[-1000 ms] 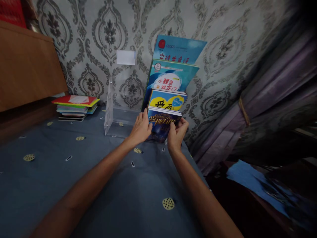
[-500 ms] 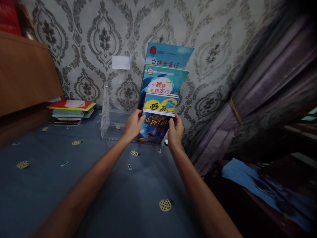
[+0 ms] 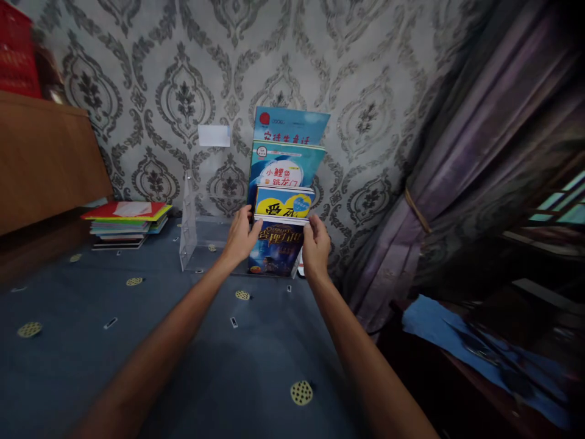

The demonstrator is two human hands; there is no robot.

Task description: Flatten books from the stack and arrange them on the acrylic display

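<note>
Upright in a clear acrylic rack (image 3: 186, 228) stand several books, one before another, each taller toward the back. At the front is a dark blue book (image 3: 274, 255) with gold lettering. My left hand (image 3: 243, 235) grips its left edge, thumb on the cover and fingers behind. On the opposite edge my right hand (image 3: 316, 245) is closed in the same way. Directly behind it shows a yellow and blue book (image 3: 283, 201). Further back are a teal book (image 3: 286, 164) with a white oval and a taller blue book (image 3: 292, 126). The rack's left part holds no books.
A stack of colourful books (image 3: 128, 222) lies left of the rack on the blue patterned cloth (image 3: 183, 366). A wooden cabinet (image 3: 46, 158) stands at far left. Purple curtains (image 3: 411, 201) hang on the right, above a blue cloth (image 3: 439, 329). Patterned wallpaper covers the wall behind.
The camera view has shifted, so the rack and books sit lower and slightly further left in the picture. Both hands keep their hold on the front book.
</note>
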